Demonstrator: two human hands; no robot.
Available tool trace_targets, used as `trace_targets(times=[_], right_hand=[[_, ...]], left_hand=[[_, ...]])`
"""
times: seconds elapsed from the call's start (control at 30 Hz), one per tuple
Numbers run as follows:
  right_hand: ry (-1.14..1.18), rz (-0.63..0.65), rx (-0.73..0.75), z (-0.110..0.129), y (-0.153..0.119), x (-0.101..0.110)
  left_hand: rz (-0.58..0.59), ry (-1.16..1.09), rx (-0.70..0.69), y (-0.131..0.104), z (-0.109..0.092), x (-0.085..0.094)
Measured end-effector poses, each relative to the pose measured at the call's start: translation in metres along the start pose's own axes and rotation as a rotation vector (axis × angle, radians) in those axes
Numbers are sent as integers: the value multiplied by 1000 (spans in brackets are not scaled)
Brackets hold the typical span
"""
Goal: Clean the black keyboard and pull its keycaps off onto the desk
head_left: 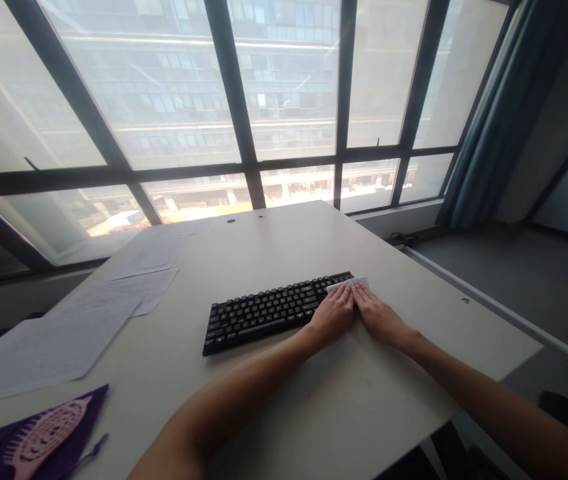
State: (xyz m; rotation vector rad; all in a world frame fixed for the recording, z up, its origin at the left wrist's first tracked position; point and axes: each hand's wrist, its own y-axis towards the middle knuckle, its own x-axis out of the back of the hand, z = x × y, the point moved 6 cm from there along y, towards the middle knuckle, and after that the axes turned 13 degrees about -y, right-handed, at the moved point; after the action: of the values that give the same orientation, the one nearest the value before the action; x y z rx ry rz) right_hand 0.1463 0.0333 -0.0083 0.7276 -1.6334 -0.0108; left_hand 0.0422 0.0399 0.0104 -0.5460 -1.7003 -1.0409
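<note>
A black keyboard (pixel 264 313) lies at a slant on the white desk, its right end farther from me. Over the number-pad end is a folded white tissue (pixel 363 281), partly hidden under my fingers. My left hand (pixel 334 309) holds the tissue against the keys, fingers together and pointing forward. Right beside it, my right hand (pixel 377 315) grips the tissue's right part, and the fingertips of both hands meet. Both thumbs are hard to make out.
Printed paper sheets (pixel 59 333) cover the desk's left side. A pink hairbrush (pixel 49 433) rests on a purple drawstring pouch (pixel 87 427) at the near left. The white desk (pixel 284 243) reaches toward large windows; its right edge borders the floor.
</note>
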Motion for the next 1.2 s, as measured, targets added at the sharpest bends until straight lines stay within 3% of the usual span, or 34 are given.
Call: trace_targets(times=[0.27, 0.63, 0.77, 1.0, 1.2], right_hand=[[101, 20, -90, -4, 4, 4], [39, -19, -80, 3, 9, 15], [55, -37, -39, 25, 18, 21], [63, -49, 24, 92, 39, 27], [131, -41, 77, 133, 60, 36]], left_hand=[[-111, -119, 19, 5, 3, 10], [-81, -51, -8, 3, 2, 24], [-53, -17, 13, -13, 11, 37], [-64, -10, 129, -74, 33, 67], [-72, 38, 226, -105, 45, 93]])
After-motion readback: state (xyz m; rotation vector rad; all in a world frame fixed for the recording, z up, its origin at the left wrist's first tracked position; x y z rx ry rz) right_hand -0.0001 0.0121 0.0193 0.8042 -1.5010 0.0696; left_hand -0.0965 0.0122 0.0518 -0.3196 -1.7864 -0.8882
